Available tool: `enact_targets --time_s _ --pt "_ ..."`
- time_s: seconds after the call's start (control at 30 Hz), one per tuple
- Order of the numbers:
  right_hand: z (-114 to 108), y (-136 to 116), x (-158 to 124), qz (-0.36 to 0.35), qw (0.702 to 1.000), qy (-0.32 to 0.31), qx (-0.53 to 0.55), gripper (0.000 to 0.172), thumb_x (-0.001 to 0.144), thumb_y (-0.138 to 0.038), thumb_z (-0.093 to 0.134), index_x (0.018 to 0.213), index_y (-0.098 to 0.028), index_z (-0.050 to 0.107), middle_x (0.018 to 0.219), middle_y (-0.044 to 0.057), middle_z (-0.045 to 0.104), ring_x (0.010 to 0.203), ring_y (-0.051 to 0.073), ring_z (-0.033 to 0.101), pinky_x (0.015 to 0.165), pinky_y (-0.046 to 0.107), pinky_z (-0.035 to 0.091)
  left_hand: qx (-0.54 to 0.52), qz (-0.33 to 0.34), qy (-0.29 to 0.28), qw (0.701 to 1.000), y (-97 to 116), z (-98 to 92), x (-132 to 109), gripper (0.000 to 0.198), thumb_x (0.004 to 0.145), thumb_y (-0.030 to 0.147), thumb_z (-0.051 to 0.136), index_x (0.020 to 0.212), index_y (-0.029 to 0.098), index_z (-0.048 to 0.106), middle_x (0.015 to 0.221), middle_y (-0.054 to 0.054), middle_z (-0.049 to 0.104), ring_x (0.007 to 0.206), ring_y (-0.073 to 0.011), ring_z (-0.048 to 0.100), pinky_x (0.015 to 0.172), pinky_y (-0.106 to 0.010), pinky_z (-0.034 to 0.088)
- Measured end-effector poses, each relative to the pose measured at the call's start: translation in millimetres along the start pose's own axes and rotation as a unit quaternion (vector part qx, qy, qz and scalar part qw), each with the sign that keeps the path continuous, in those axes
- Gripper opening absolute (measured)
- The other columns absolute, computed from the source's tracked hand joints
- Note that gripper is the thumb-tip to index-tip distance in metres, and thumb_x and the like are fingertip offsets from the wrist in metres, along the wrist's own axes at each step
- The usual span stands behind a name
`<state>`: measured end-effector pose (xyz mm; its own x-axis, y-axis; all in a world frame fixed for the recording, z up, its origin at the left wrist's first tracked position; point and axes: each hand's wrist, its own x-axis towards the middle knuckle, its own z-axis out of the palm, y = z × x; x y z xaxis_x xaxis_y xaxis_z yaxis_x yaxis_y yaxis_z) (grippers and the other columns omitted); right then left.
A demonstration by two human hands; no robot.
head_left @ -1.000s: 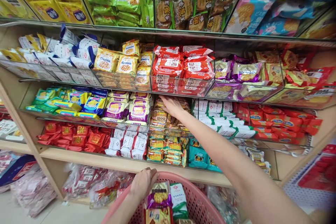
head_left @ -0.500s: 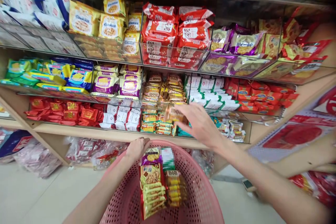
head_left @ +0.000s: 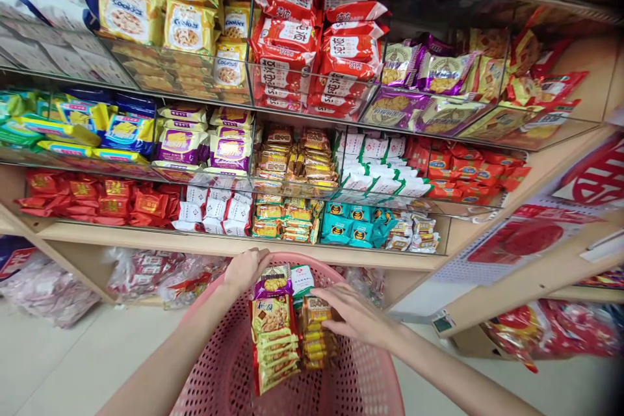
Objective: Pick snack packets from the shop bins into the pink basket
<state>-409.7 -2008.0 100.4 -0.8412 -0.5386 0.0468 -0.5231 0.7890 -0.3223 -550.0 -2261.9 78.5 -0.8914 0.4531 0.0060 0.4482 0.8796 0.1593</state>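
Note:
My left hand (head_left: 245, 269) is closed over the far rim of a pink perforated plastic basket (head_left: 368, 377). Inside the basket, my right hand (head_left: 348, 312) has its fingers and thumb around a brown snack packet (head_left: 316, 316), at the upper end of a row of similar brown-and-yellow packets (head_left: 319, 351). Left of that row lies a line of red-and-cream cookie packets (head_left: 275, 354). Beyond them sit a purple cookie packet (head_left: 272, 283) and a white-and-green packet (head_left: 301, 279), close to the rim.
Glass-fronted shelves hold red packs (head_left: 285, 36), yellow cookie bags (head_left: 129, 10), brown packets (head_left: 277, 159), white-green packets (head_left: 375, 172) and teal packets (head_left: 348, 227). Below, bagged goods (head_left: 146, 276) sit near the tiled floor (head_left: 97, 357). A slanted wooden panel (head_left: 492, 253) stands at right.
My right hand has come down from the lower shelves into the basket, bringing a brown packet to the brown row. My left hand stays on the rim. The view has shifted slightly.

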Motion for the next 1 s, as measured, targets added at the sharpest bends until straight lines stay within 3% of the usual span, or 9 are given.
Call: enact_targets --time_s 0.27,0.47,0.67,0.8,1.0 --pt "10.9 -2.2 8.6 -0.032 0.999 -0.020 -0.016 0.054 0.084 -0.026 0.054 0.135 -0.024 0.037 0.122 0.006 0.059 0.110 0.021 0.052 0.096 0.037 0.041 -0.001 -0.008 -0.003 1.000 1.4 1.1 0.9 0.050 0.094 0.050 0.017 0.103 0.025 0.059 0.089 -0.007 0.068 0.083 -0.0209 0.066 0.068 -0.027 0.044" --pt "18.0 2.3 5.2 -0.067 0.994 0.002 -0.081 0.046 0.087 -0.027 0.051 0.132 -0.022 0.041 0.124 0.007 0.057 0.109 0.019 0.053 0.099 0.036 0.038 -0.003 -0.013 -0.009 1.000 2.5 0.0 0.7 0.048 0.094 0.050 0.019 0.105 0.025 0.058 0.092 -0.008 0.068 0.084 -0.0202 0.066 0.068 -0.027 0.044" --pt "30.5 5.1 4.3 -0.079 0.989 0.035 -0.121 0.036 0.087 -0.022 0.049 0.123 -0.023 0.048 0.115 0.006 0.059 0.104 0.018 0.055 0.093 0.035 0.042 -0.003 -0.017 -0.005 1.000 2.6 -0.5 -0.9 0.047 0.094 0.050 0.019 0.105 0.026 0.058 0.094 -0.007 0.067 0.084 -0.0193 0.066 0.068 -0.026 0.044" --pt "31.9 4.2 4.9 -0.077 0.989 0.043 -0.116 0.040 0.087 -0.022 0.050 0.127 -0.024 0.045 0.120 0.005 0.058 0.107 0.019 0.053 0.094 0.035 0.041 0.002 -0.017 0.006 1.000 2.1 0.0 -2.7 0.047 0.094 0.049 0.019 0.101 0.026 0.059 0.092 -0.006 0.067 0.083 -0.0190 0.067 0.065 -0.025 0.044" --pt "36.4 2.7 8.1 -0.077 0.987 0.065 -0.127 0.054 0.079 -0.039 0.065 0.126 -0.025 0.046 0.115 0.004 0.061 0.101 0.020 0.057 0.094 0.035 0.042 -0.005 -0.017 0.018 1.000 1.2 1.5 -3.7 0.047 0.094 0.047 0.017 0.099 0.026 0.059 0.091 -0.006 0.067 0.083 -0.0204 0.067 0.064 -0.026 0.045"
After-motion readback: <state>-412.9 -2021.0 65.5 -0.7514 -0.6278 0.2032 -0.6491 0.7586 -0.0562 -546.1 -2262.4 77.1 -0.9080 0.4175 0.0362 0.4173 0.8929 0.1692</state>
